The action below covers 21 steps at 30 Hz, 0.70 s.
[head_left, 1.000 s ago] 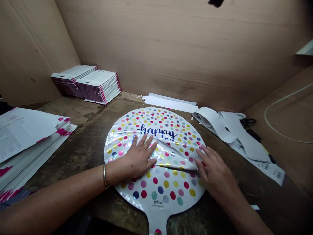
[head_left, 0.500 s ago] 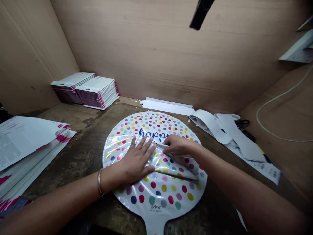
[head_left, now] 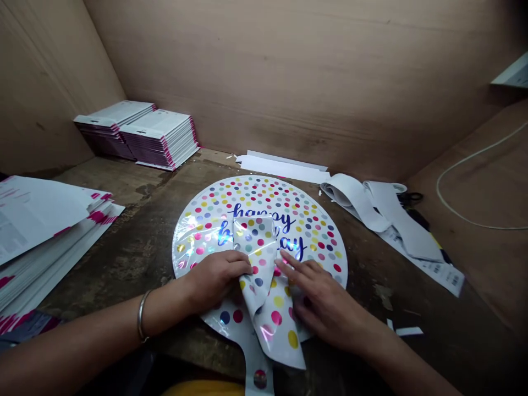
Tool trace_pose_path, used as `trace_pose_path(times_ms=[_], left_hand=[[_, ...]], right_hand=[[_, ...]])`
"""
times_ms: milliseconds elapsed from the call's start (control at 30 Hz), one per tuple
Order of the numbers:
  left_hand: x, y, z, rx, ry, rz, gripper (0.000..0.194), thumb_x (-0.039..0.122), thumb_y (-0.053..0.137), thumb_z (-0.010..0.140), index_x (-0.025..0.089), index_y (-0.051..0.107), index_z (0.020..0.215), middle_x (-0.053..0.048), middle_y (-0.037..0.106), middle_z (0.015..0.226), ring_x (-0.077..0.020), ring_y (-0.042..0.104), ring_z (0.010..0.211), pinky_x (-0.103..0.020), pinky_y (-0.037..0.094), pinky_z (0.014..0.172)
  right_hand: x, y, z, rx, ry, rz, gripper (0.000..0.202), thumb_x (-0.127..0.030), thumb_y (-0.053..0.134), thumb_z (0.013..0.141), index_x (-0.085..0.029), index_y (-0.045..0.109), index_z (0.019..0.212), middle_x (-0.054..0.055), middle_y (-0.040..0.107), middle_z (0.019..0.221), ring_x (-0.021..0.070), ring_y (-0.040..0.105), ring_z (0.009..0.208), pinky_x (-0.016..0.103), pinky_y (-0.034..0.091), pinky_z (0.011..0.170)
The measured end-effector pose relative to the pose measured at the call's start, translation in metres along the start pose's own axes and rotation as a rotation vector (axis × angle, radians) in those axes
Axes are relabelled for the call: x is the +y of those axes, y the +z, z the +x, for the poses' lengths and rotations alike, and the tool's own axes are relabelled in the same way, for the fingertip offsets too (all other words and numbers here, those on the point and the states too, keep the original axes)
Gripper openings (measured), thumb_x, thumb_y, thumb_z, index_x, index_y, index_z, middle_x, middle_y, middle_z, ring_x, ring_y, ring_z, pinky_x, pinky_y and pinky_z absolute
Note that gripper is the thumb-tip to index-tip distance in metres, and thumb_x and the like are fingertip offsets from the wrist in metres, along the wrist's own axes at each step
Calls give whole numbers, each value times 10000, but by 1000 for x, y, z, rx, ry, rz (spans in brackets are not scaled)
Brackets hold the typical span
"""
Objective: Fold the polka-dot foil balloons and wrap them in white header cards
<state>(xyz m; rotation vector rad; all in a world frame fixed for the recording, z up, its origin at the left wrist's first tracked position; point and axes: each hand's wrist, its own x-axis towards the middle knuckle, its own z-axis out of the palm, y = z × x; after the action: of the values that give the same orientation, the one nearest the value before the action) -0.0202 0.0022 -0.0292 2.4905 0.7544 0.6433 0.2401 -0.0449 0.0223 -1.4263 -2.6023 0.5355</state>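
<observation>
A flat white foil balloon (head_left: 198, 214) with coloured dots and blue "happy" lettering lies on the table, its tail pointing toward me. On top of it is a dotted foil balloon folded into a narrow strip (head_left: 278, 316), with one end slanting down past the tail. My left hand (head_left: 216, 279) is closed at the strip's left edge, thumb and fingers pinching the foil. My right hand (head_left: 325, 300) lies along its right side, fingers stretched out and touching the foil. Part of the lettering is hidden under the strip.
Stacks of white and pink cards (head_left: 157, 137) stand at the back left, with a larger pile of cards (head_left: 45, 220) nearer on the left. White paper strips (head_left: 284, 168) lie by the back wall. A curled label roll (head_left: 358, 203) and black-handled scissors (head_left: 410, 198) are at right.
The top balloon has gone from a wide folded half to a narrow upright strip. My left hand has curled from flat to pinching; my right hand has moved down and straightened its fingers.
</observation>
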Motion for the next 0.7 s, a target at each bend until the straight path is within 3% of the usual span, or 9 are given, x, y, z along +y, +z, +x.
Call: trace_pose_path(times_ms=[100, 200, 300, 400, 500, 600, 700], left_hand=[[2, -5, -3, -49, 34, -28, 266, 92, 448, 854, 185, 618, 1036, -74, 609, 1110, -174, 564, 1047, -278, 463, 899], [6, -7, -7, -62, 57, 28, 243, 108, 472, 855, 186, 623, 1028, -79, 607, 1107, -198, 519, 1097, -316, 438, 937], [12, -7, -13, -44, 33, 154, 223, 143, 484, 872, 204, 630, 1030, -58, 651, 1039, -229, 514, 1048, -383, 419, 911], [20, -6, -17, -12, -96, 179, 204, 153, 513, 852, 229, 636, 997, -22, 675, 994, -227, 527, 943, -396, 400, 842], [29, -5, -17, 8, -267, 118, 171, 145, 533, 819, 247, 631, 916, 7, 670, 892, -210, 522, 877, -377, 376, 806], [33, -4, -12, 28, -431, 94, 141, 203, 478, 864, 219, 594, 786, -8, 619, 771, -207, 521, 817, -349, 372, 740], [33, -1, -7, 84, -559, 126, 155, 266, 449, 879, 192, 523, 764, -36, 579, 767, -221, 525, 786, -345, 368, 700]], right_hand=[[-6, 15, -3, -32, -54, -81, 674, -122, 502, 762, -319, 369, 1392, -15, 338, 1474, 251, 459, 1177, 446, 382, 983], [-7, 31, 2, 39, -53, -89, 521, -129, 461, 825, -310, 495, 1313, -35, 481, 1378, 234, 514, 1018, 431, 427, 915], [-5, 38, 2, 110, -43, -29, 494, -93, 448, 831, -285, 539, 1277, -16, 538, 1328, 225, 515, 962, 425, 441, 887], [-5, 38, 0, 171, -11, 116, 449, -77, 476, 801, -273, 619, 1180, 12, 600, 1260, 218, 525, 967, 399, 450, 869], [-7, 35, 2, 228, 120, 307, 258, -144, 503, 811, -247, 701, 938, 37, 692, 1011, 203, 575, 910, 341, 474, 794], [-10, 32, 9, 240, 307, 421, 190, -253, 467, 857, -234, 655, 882, 12, 685, 808, 183, 613, 761, 298, 473, 671], [-15, 30, 19, 262, 479, 357, 162, -323, 448, 867, -223, 575, 859, -3, 660, 725, 178, 611, 668, 271, 430, 573]])
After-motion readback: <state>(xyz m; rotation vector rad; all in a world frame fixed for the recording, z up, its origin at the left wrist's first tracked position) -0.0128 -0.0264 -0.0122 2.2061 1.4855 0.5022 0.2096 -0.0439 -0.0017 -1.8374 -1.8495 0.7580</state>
